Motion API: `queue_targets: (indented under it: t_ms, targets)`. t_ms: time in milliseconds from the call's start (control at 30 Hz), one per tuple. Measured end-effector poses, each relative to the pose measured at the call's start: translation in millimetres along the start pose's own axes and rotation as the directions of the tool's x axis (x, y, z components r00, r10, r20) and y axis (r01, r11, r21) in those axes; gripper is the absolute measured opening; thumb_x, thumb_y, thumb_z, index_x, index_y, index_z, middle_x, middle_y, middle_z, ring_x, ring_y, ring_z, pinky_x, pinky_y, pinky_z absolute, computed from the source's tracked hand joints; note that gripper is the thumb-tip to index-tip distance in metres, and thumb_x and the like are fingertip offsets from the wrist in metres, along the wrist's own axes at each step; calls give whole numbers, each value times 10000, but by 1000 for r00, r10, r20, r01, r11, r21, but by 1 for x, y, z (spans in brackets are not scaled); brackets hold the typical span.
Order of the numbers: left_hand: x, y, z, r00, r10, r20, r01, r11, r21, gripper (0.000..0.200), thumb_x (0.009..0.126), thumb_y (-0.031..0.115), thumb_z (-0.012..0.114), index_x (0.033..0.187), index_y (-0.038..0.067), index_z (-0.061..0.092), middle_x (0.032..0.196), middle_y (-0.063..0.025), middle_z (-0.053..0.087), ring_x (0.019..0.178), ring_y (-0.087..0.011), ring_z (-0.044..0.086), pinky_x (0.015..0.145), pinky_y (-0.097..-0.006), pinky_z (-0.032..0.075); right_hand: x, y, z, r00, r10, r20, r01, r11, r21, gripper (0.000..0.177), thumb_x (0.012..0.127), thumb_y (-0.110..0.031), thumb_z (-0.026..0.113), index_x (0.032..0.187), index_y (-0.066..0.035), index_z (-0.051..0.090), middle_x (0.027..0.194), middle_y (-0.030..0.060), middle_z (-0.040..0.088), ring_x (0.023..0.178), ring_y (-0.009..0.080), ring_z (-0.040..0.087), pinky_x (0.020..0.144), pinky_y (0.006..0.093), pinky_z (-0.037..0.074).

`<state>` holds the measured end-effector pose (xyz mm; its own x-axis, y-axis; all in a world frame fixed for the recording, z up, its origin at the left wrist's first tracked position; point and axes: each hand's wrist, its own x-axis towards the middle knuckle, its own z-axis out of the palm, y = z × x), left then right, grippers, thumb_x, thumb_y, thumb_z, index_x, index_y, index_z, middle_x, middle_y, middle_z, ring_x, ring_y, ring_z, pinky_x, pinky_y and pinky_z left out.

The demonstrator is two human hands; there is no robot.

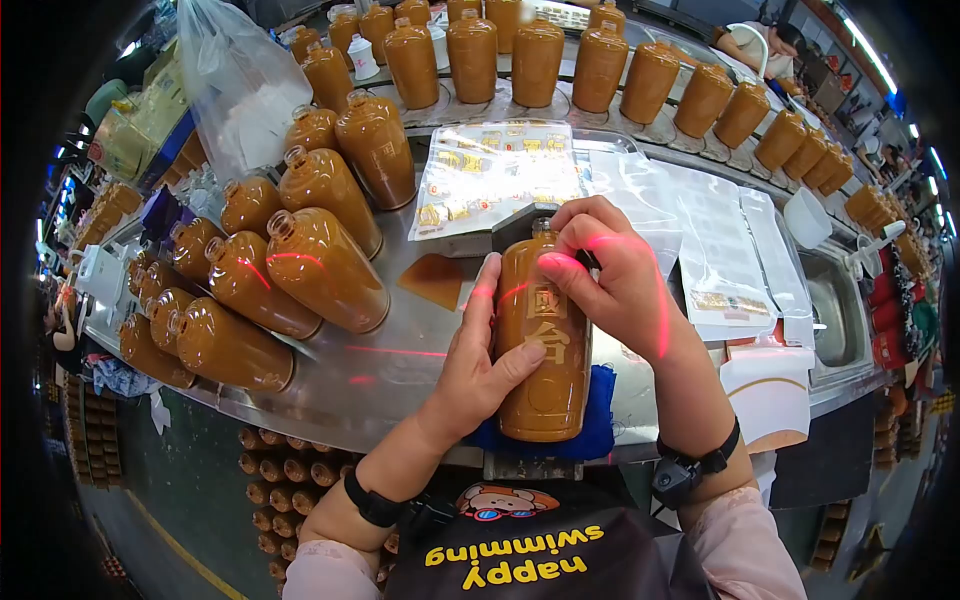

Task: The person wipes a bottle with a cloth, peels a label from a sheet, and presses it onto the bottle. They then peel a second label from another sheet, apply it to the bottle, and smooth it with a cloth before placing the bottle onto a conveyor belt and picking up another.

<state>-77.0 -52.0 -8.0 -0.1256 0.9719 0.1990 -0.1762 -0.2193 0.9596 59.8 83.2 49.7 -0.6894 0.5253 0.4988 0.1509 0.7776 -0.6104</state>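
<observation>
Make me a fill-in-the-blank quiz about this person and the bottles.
1. The bottle held by the left hand and right hand lies on a ____ cloth.
2. A ____ light line crosses the right hand.
3. The left bottles lie on their ____, while the back bottles stand upright.
Missing words: blue; red; sides.

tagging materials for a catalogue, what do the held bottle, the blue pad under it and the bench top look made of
The bottle: likely glazed ceramic, amber-brown and glossy, with sharp highlights; coated glass is possible. The blue pad: soft cloth or foam, matte, no shine. The bench top: bare metal, probably stainless steel, grey and mirroring the bottles lying on it.
</observation>
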Motion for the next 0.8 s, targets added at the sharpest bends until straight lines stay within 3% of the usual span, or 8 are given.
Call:
queue_targets:
  t_ms: [200, 300, 400, 500, 700, 800]
  targets:
    - [0, 2, 1, 1000, -7, 0, 7, 998, -64, 873, 951, 227, 606, 1531, -46, 14, 1484, -190, 322, 1358, -231, 367, 1122, -343, 292, -1, 2, 1, 999, -31, -10, 31, 1000, 0, 175, 863, -141, 707, 863, -6, 595, 1038, 133, 593, 928, 233, 595, 797, 323, 488]
    - [0, 1, 0, 1000, -2, 2, 2, 999, -51, 868, 956, 229, 600, 1531, -48, 11, 1488, -190, 317, 1363, -230, 358, 1125, -341, 286, 0, 2, 2, 999, -20, -25, 21, 999, 42, 184, 827, -154, 725, 859, -11, 614, 1024, 167, 596, 993, 347, 566, 878, 412, 466]
    - [0, -1, 0, 1000, 10, 8, -9, 999, -42, 870, 958, 234, 601, 1530, -50, 11, 1490, -190, 315, 1366, -229, 355, 1127, -340, 284, -1, 4, 3, 999, -15, -32, 17, 998, 63, 189, 825, -160, 728, 864, -11, 617, 1020, 165, 597, 987, 347, 565, 876, 414, 465]
    - [0, -1, 0, 1000, 3, 2, -3, 999, -48, 870, 958, 237, 602, 1529, -52, 12, 1490, -192, 315, 1366, -229, 356, 1127, -339, 285, -2, 3, 1, 1000, -25, -10, 25, 1000, -5, 178, 879, -147, 700, 865, -7, 592, 1051, 125, 592, 905, 220, 595, 787, 315, 490]
    - [1, -2, 1, 1000, 15, -3, -15, 1000, -21, 862, 959, 231, 597, 1527, -56, 16, 1490, -194, 319, 1353, -230, 377, 1114, -337, 310, -1, 0, 1, 1000, 2, -6, -2, 1000, -15, 172, 875, -141, 700, 862, -7, 594, 1046, 121, 590, 921, 223, 592, 797, 321, 488]
    - [1, -2, 0, 1000, 28, -4, -28, 1000, -4, 857, 958, 229, 595, 1527, -57, 22, 1490, -196, 322, 1348, -231, 381, 1110, -337, 316, 0, 1, 3, 1000, 0, -27, 1, 1000, 29, 194, 829, -163, 726, 859, -11, 610, 1021, 178, 596, 1002, 357, 563, 880, 421, 463]
